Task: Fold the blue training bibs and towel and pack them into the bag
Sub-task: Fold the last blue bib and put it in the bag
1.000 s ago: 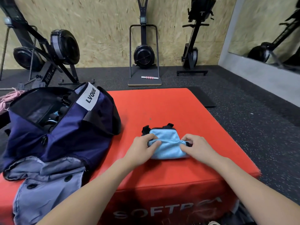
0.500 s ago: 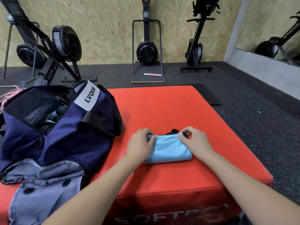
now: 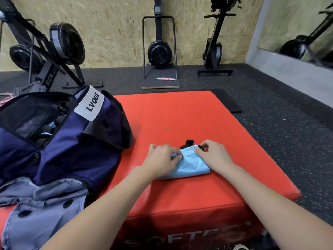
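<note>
I've got my left hand and right hand both pinching the folded blue bib mid-mat (red mat open beyond, bag left).

Red mat; grey garment; rowing machines by wall.

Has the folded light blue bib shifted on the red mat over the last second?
Yes. The folded light blue fabric bib got rolled over away from the person, hiding its black straps, but stayed on the same patch of the red padded mat, right of the navy bag.
</note>
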A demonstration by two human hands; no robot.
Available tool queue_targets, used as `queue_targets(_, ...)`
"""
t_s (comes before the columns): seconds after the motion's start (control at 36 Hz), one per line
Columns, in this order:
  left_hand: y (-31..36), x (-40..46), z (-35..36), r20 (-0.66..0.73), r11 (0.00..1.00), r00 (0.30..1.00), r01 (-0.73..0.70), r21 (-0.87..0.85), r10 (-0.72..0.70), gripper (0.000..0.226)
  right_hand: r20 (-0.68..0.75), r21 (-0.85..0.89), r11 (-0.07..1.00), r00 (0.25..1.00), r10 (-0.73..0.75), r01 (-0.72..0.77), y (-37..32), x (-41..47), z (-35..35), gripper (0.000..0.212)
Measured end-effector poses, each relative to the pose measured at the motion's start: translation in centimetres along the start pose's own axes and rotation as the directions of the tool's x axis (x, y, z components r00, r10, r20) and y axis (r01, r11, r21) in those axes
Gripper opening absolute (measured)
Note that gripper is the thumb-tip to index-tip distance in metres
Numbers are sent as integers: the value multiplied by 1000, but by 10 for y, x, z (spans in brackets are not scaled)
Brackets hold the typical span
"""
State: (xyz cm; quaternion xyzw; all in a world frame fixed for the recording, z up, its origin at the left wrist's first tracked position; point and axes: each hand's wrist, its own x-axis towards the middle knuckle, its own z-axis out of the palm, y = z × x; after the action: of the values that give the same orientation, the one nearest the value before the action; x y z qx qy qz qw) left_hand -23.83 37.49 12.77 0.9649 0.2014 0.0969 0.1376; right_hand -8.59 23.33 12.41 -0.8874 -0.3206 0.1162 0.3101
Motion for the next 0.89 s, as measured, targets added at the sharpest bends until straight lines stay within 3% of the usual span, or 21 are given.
queue_targets(0.14, 18, -13, -12, -13, 968, 992, 127, 217, -127, 29, -46, -61, 996, 997, 55, -58, -2, -12, -5, 46)
queue_targets(0.28, 32, -23, -12, 69, 963, 961, 266, 53, -269, 34, 56, -48, 990, 989, 138, -135, -7, -22, 1, 42)
queue_targets(0.42, 37, -29, -12, 45, 965, 965, 256, 50, -259, 38, 138, 147, 970, 975, 172, -192, -11, -26, 10, 34)
queue_targets(0.5, 29, -27, -15, -21, 981, 981, 192, 14, -192, 25, 209, 333, 906, 957, 200, -262, -10, -26, 12, 28)
queue_targets(0.58, 20, -22, -17, -35, 995, 998, 52, -90, -55, 20, 337, 518, 783, 924, 182, -343, -16, -27, 9, 19)
queue_targets(0.67, 12, -14, -28, 18, 957, 999, 31, -289, -27, 21, 413, 576, 752, 908, 71, -321, -26, -31, 1, 22)
queue_targets(0.81, 4, -10, -58, 141, 788, 989, 51, -613, 46, 23, 474, 638, 729, 873, -117, -249, -38, -32, -5, 36)
queue_targets(0.89, -1, -11, -68, 218, 715, 971, 87, -694, 94, 15, 484, 656, 722, 856, -180, -219, -44, -33, -8, 34)
